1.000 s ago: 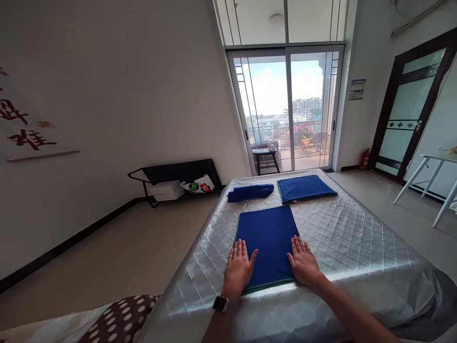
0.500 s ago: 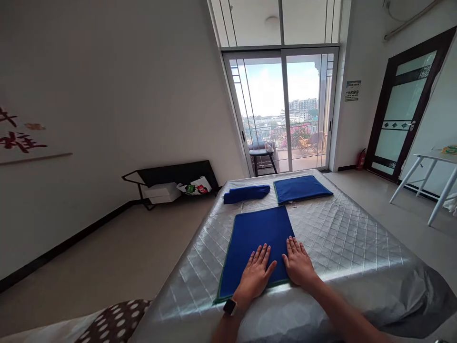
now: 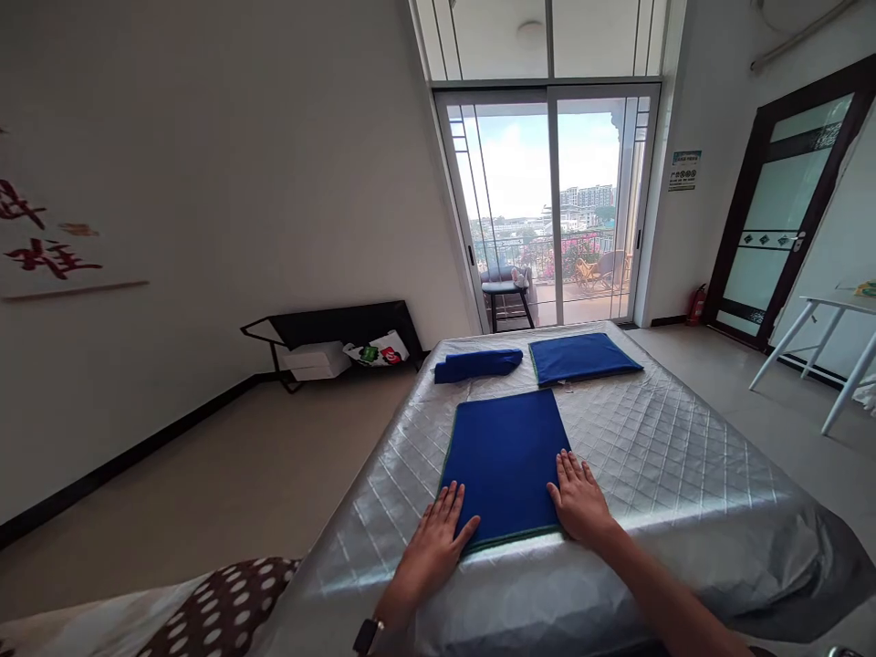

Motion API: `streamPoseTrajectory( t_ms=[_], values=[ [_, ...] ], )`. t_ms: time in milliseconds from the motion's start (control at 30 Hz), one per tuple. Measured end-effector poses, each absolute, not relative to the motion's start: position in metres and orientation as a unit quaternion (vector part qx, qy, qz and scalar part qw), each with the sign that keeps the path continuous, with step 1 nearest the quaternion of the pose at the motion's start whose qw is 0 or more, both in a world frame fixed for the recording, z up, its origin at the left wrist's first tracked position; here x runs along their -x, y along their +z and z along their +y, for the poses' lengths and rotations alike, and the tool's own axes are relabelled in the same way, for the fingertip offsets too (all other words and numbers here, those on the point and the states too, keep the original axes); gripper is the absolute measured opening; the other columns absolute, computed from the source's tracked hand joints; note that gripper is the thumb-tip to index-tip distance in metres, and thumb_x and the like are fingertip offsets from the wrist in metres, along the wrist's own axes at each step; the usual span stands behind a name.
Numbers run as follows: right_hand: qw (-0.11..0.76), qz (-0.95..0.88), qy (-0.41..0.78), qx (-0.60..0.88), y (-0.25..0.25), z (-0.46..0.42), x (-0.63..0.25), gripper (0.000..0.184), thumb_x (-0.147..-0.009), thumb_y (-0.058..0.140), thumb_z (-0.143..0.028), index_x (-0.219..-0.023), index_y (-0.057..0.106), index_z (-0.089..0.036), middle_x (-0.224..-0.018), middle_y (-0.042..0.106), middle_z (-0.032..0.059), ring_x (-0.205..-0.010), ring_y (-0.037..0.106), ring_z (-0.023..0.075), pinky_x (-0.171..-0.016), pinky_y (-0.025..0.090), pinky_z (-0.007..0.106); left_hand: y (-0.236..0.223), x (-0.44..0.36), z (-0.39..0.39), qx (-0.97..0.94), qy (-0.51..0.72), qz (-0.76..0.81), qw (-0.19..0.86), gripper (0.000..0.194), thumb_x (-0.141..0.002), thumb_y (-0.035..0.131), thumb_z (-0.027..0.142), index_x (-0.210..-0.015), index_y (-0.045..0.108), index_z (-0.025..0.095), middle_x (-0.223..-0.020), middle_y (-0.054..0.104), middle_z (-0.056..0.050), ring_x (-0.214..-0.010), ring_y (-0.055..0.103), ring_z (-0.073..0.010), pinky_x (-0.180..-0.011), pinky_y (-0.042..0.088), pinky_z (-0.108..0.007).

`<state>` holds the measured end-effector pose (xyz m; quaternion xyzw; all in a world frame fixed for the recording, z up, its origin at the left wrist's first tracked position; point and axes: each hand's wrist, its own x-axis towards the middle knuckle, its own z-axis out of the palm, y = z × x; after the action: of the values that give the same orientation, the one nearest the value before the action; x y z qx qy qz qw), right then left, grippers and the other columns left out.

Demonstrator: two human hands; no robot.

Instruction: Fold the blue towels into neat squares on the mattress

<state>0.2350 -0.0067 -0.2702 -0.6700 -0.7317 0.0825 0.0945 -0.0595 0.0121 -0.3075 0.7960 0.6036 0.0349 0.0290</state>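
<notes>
A flat blue cloth (image 3: 510,456) with green edging lies on the silver quilted cover in front of me. My left hand (image 3: 436,538) rests flat on its near left corner, fingers stretched out, palm down. At the near right edge my right hand (image 3: 578,493) also lies flat, partly on the cloth, with fingers extended. Neither hand grips anything. Farther back are a folded blue cloth (image 3: 479,365) at the left and a flat blue piece with green edging (image 3: 585,356) at the right.
The silver quilted cover (image 3: 657,438) drapes over a broad bed-like surface. Brown polka-dot fabric (image 3: 225,607) lies at the lower left. A black rack (image 3: 342,328) holding a white box (image 3: 316,360) stands by the left wall. A white table (image 3: 835,306) is at the right, before a dark-framed door (image 3: 766,274).
My left hand has slid left across the cloth, from its middle to the near left corner. My right hand has stayed near the right edge. The view has shifted slightly.
</notes>
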Motion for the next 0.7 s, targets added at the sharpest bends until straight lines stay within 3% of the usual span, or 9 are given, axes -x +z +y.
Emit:
streamPoseTrajectory(
  t_ms=[200, 300, 467, 700],
  values=[
    [0.093, -0.733, 0.106, 0.665, -0.271, -0.016, -0.236, 0.065, -0.103, 0.024, -0.041, -0.158, 0.021, -0.007, -0.163, 0.019, 0.0131, -0.153, 0.013, 0.0221, -0.123, 0.013, 0.042, -0.311, 0.067, 0.013, -0.800, 0.047, 0.598, 0.035, 0.066, -0.102, 0.022, 0.053, -0.156, 0.030, 0.016, -0.163, 0.028, -0.012, -0.151, 0.024, -0.0248, -0.121, 0.028, -0.047],
    [0.108, -0.733, 0.104, 0.664, -0.273, -0.016, -0.236, 0.066, -0.103, 0.023, -0.043, -0.158, 0.021, -0.007, -0.163, 0.019, 0.0126, -0.153, 0.013, 0.0222, -0.123, 0.012, 0.042, -0.301, 0.059, 0.018, -0.776, 0.044, 0.628, 0.023, 0.065, -0.102, 0.023, 0.053, -0.155, 0.032, 0.017, -0.163, 0.027, -0.014, -0.151, 0.024, -0.0278, -0.119, 0.029, -0.051],
    [0.119, -0.729, 0.104, 0.666, -0.277, -0.015, -0.236, 0.066, -0.102, 0.025, -0.042, -0.158, 0.022, -0.008, -0.163, 0.021, 0.0121, -0.152, 0.014, 0.0227, -0.123, 0.013, 0.042, -0.278, -0.015, 0.034, -0.810, 0.107, 0.577, -0.018, 0.066, -0.102, 0.022, 0.056, -0.155, 0.033, 0.019, -0.163, 0.028, -0.014, -0.151, 0.023, -0.0278, -0.121, 0.027, -0.051],
    [0.111, -0.734, 0.112, 0.661, -0.269, -0.016, -0.235, 0.063, -0.103, 0.024, -0.040, -0.156, 0.028, -0.005, -0.162, 0.022, 0.0140, -0.152, 0.015, 0.0230, -0.123, 0.014, 0.043, -0.275, -0.107, 0.051, -0.883, 0.070, 0.465, -0.001, 0.060, -0.104, 0.020, 0.051, -0.154, 0.035, 0.023, -0.162, 0.032, -0.009, -0.151, 0.023, -0.0248, -0.122, 0.026, -0.050]
  ],
)
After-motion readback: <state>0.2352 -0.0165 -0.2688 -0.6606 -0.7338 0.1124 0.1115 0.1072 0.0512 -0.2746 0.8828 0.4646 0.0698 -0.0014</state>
